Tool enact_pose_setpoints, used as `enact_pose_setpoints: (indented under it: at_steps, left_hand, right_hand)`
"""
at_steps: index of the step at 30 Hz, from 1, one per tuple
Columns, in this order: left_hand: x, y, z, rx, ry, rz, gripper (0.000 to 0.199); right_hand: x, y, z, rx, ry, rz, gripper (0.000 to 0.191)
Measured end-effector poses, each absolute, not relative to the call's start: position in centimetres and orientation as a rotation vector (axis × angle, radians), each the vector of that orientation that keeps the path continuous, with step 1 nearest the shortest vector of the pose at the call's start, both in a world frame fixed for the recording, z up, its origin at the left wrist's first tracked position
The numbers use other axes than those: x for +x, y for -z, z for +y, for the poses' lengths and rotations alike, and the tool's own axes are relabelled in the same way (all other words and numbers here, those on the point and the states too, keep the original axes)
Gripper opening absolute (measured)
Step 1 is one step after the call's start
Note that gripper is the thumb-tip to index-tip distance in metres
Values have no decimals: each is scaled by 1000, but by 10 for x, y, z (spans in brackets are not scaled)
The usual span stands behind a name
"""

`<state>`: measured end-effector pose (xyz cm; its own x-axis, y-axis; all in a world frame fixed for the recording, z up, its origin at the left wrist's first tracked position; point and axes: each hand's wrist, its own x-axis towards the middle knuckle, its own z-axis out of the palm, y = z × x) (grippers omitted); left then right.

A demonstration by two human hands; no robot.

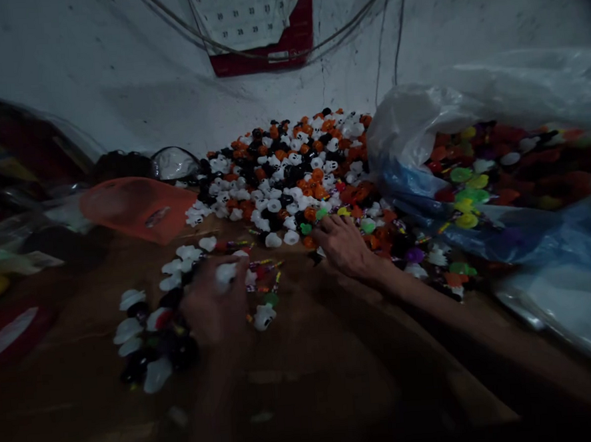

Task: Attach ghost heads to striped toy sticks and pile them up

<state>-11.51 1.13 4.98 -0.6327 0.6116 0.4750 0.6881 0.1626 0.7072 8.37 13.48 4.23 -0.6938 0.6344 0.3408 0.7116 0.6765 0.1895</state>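
Note:
My left hand [213,303], smeared by motion, is closed around a small white plastic ghost figure [225,276]. Beside it lies a loose group of white and black figures [126,330]. A few thin pieces with yellow and purple patterned sticks [265,266] and another ghost figure [264,317] are just to its right. My right hand [344,246] reaches to the front edge of a large heap of white, black and orange figures [277,175]. Its fingers curl down among the pieces, and what they grip is hidden. Green and yellow pieces touch that area.
A clear plastic bag [404,127] with many colourful pieces stands open at the right. An orange scoop-like container [139,204] lies left of the heap on the brown table [306,394]. Behind, a calendar [260,63] and a drooping cable hang on the wall.

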Motion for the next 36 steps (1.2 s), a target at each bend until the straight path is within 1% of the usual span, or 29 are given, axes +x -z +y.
enact_pose_setpoints:
  at_steps: [1,3,6,7,9,11,14,17,19,21,23,25,28,30,36]
  left_hand:
    - [-103,-45,16,-1323,1701,-2406,22]
    - [-82,-36,27,-1412,2287,-2482,29]
    - [-67,-27,38,-1414,3281,-2231,34]
    - [-66,-26,39,-1363,3516,-2121,35]
    - [-66,-24,39,-1288,3771,-1984,34]
    - [-68,-22,37,-1272,3821,-1954,32]
    - [-69,-19,34,-1184,3801,-1963,30]
    - [-66,-17,34,-1057,3777,-1978,27]
    - [-63,-17,36,-922,3816,-1997,25]
    - [-60,-19,38,-600,3875,-2017,22]
    - [-56,-21,40,-261,3892,-1981,18]
    - [-50,-23,40,-94,3883,-1906,16]
    - [-41,-28,37,-53,3888,-1893,17]
    - [-37,-31,34,-83,3863,-1908,17]
    - [-31,-32,34,-122,3781,-1967,21]
  right_hand:
    - [77,-37,141,-1072,476,-2675,21]
    - [66,-27,153,-1065,487,-2731,25]
    - [58,-16,166,-1066,488,-2752,29]
    - [58,-14,169,-1068,485,-2749,29]
    - [59,-17,170,-1066,470,-2739,27]
    - [64,-26,166,-1060,458,-2724,24]
    - [76,-45,149,-949,452,-2624,32]
    - [88,-55,121,-806,249,-2526,35]
    - [95,-50,100,-843,32,-2481,37]
    - [99,-38,80,-919,-88,-2395,40]
    - [100,-23,64,-924,-93,-2339,39]
    - [99,-12,55,-877,-90,-2357,41]
    - [98,-5,50,-792,-145,-2408,50]
    - [98,-5,50,-762,-178,-2365,52]
    - [94,-13,43,-845,-354,-2312,40]
